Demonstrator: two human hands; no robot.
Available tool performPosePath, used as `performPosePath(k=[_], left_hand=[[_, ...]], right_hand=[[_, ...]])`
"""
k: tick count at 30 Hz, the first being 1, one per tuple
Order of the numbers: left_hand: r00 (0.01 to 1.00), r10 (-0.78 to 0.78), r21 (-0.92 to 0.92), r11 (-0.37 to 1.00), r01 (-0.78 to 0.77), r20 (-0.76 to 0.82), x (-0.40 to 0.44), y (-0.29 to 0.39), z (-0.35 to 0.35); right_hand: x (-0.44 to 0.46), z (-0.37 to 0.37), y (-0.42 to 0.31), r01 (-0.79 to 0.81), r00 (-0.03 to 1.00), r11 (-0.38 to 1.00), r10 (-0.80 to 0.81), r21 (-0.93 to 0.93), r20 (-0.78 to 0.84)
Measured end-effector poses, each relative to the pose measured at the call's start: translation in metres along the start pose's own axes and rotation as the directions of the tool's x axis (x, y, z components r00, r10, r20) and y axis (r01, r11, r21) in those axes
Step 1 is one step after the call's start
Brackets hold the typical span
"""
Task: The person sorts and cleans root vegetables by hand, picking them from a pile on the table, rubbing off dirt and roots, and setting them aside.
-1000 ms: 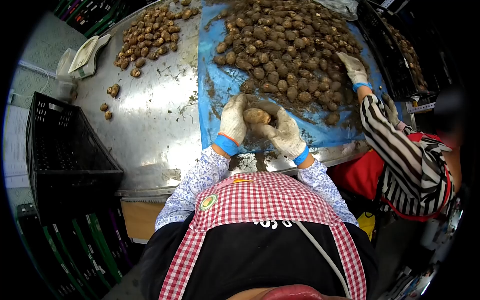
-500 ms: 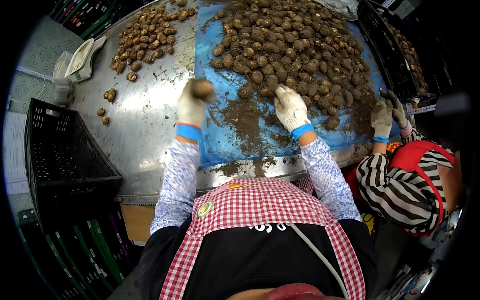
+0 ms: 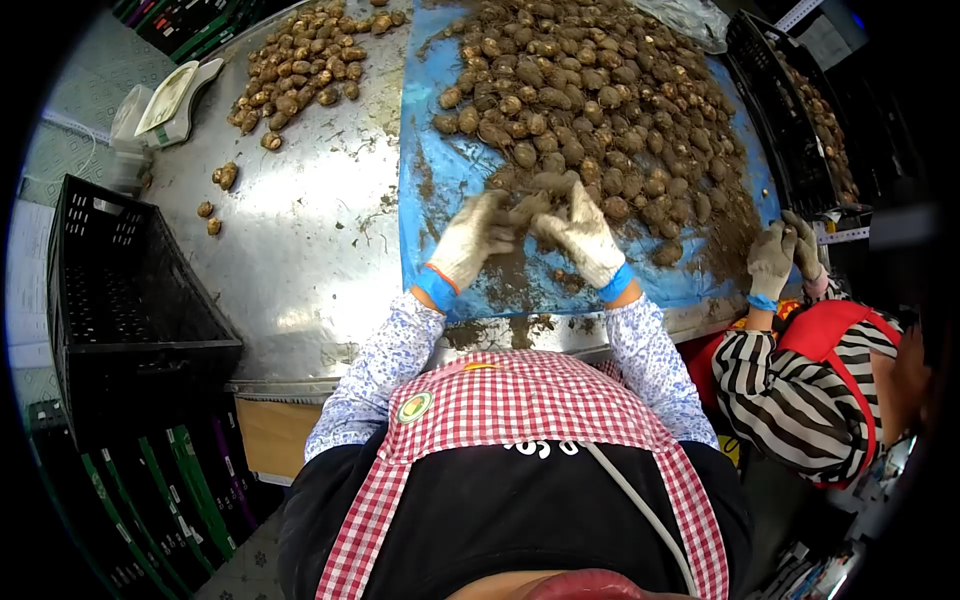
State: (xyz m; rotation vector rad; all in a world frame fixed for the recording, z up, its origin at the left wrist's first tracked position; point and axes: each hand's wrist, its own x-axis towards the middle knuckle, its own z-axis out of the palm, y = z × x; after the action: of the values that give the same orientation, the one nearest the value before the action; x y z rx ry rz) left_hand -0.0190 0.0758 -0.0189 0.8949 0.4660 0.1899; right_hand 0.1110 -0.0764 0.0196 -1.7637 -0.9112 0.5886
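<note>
Metal table [image 3: 300,240]: spans the work area; its near edge runs just in front of the person's apron.
Blue sheet [image 3: 445,165]: covers the right part of the table; loose soil lies on its near portion.
Soil-covered tuber pile [image 3: 600,110]: rests on the blue sheet, beyond both hands.
Co-worker [image 3: 800,390]: stands at the right; both gloved hands are together near the sheet's right edge, as half a second ago. One second ago, one of them reaches to the pile.
Black crate [image 3: 150,348]: stands at the table's left end, position unchanged.
Cleaner tuber group [image 3: 300,65]: lies on bare metal, far left.
Left hand [image 3: 468,240]: returns from the sheet's left edge, where it carries a tuber half a second ago; now at the pile's near edge, fingers toward the right hand. Grasp cannot be told.
Right hand [image 3: 588,240]: faces the left, thumb and fingers parted; grasp cannot be told.
Brown shape [image 3: 527,210]: lies between the fingertips, blurred; possibly a tuber.
</note>
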Motion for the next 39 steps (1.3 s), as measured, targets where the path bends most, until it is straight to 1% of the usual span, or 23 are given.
performPosePath(k=[1,4,7,8,9,11,12,13,15,17,20,22,24,27,28,29,31,32,35,36,37,38,39], left_hand=[[0.997,-0.060,-0.094,0.993,0.065,0.051,-0.003,-0.003,0.011],[0.951,-0.173,-0.247,0.939,0.238,0.256,-0.003,-0.014,0.016],[0.939,-0.272,-0.192,0.930,0.313,0.210,-0.006,-0.007,0.010],[0.906,-0.230,-0.095,0.955,0.280,0.356,-0.008,-0.006,0.000],[0.968,-0.083,0.172,0.984,0.042,0.239,-0.008,-0.011,0.005],[0.941,0.301,0.680,0.659,-0.323,0.156,-0.016,-0.010,0.031],[0.603,0.603,0.822,-0.169,-0.545,0.523,0.001,-0.030,0.016],[0.669,0.621,0.854,-0.001,-0.521,0.409,-0.002,-0.029,0.022],[0.792,0.585,0.839,0.334,-0.429,0.172,-0.018,-0.021,0.038],[0.754,0.583,0.899,0.091,-0.429,0.301,-0.030,-0.009,0.047],[0.583,0.527,0.755,-0.192,-0.627,0.618,-0.037,0.006,0.045],[0.567,0.484,0.712,-0.189,-0.677,0.667,-0.039,0.012,0.045],[0.615,0.535,0.773,-0.121,-0.623,0.580,-0.029,-0.005,0.037],[0.481,0.655,0.781,-0.287,-0.554,0.583,0.021,-0.046,0.008],[0.902,0.311,0.757,0.498,-0.422,0.299,0.012,-0.040,0.014],[0.984,-0.150,0.411,0.894,0.177,-0.098,0.004,-0.034,0.020],[0.997,0.081,0.559,0.827,-0.058,-0.016,0.018,-0.057,0.004],[0.946,0.324,0.768,0.603,-0.213,0.008,0.016,-0.057,0.010],[0.852,0.502,0.914,0.260,-0.312,0.148,-0.020,-0.012,0.042],[0.820,0.540,0.894,0.249,-0.372,0.191,-0.028,-0.004,0.047],[0.800,0.565,0.854,0.298,-0.427,0.203,-0.029,-0.004,0.046],[0.776,0.593,0.806,0.342,-0.484,0.214,-0.029,-0.004,0.046],[0.750,0.623,0.750,0.382,-0.540,0.222,-0.028,-0.003,0.046]], right_hand=[[-0.006,0.001,-0.015,0.029,0.997,0.988,-0.039,0.151,0.065],[-0.022,0.009,-0.023,0.135,0.990,0.976,-0.141,-0.169,-0.020],[-0.022,0.006,-0.039,0.273,0.962,0.905,-0.263,-0.327,0.078],[-0.022,0.006,-0.041,0.307,0.951,0.877,-0.273,-0.369,0.142],[-0.027,0.011,-0.036,0.343,0.939,0.871,-0.329,-0.353,0.101],[-0.026,0.015,-0.018,0.259,0.965,0.883,-0.214,-0.392,0.155],[-0.028,0.022,-0.010,0.198,0.980,0.937,-0.196,-0.288,0.035],[-0.033,0.032,-0.004,0.146,0.984,0.974,-0.162,-0.174,-0.078],[-0.037,0.037,-0.013,0.170,0.961,0.901,-0.241,-0.399,-0.134],[-0.041,0.034,0.004,-0.087,0.995,0.974,0.094,0.208,-0.025],[-0.042,0.031,0.030,-0.505,0.857,0.334,0.304,0.796,0.416],[-0.040,0.032,0.031,-0.289,0.956,0.764,0.265,0.577,0.127],[-0.038,0.035,0.027,-0.065,0.990,0.985,0.083,0.157,-0.114],[-0.037,0.047,0.016,0.145,0.911,0.815,-0.331,-0.562,-0.246],[-0.038,0.043,-0.019,-0.086,0.993,0.731,0.009,-0.677,-0.117],[-0.041,0.044,-0.017,-0.020,0.993,0.704,-0.067,-0.710,-0.094],[-0.044,0.046,-0.013,0.109,0.975,0.630,-0.217,-0.769,-0.039],[-0.040,0.041,-0.038,-0.169,0.981,0.768,0.190,-0.618,-0.031],[-0.032,0.049,0.030,0.271,0.817,0.487,-0.573,-0.830,-0.070],[-0.033,0.046,0.022,0.255,0.955,0.840,-0.297,-0.478,-0.012],[-0.035,0.043,0.015,-0.058,0.997,0.970,0.046,0.238,0.054],[-0.036,0.040,0.007,-0.344,0.931,0.741,0.348,0.576,0.108],[-0.040,0.041,-0.001,-0.308,0.917,0.497,0.382,0.811,0.114]])
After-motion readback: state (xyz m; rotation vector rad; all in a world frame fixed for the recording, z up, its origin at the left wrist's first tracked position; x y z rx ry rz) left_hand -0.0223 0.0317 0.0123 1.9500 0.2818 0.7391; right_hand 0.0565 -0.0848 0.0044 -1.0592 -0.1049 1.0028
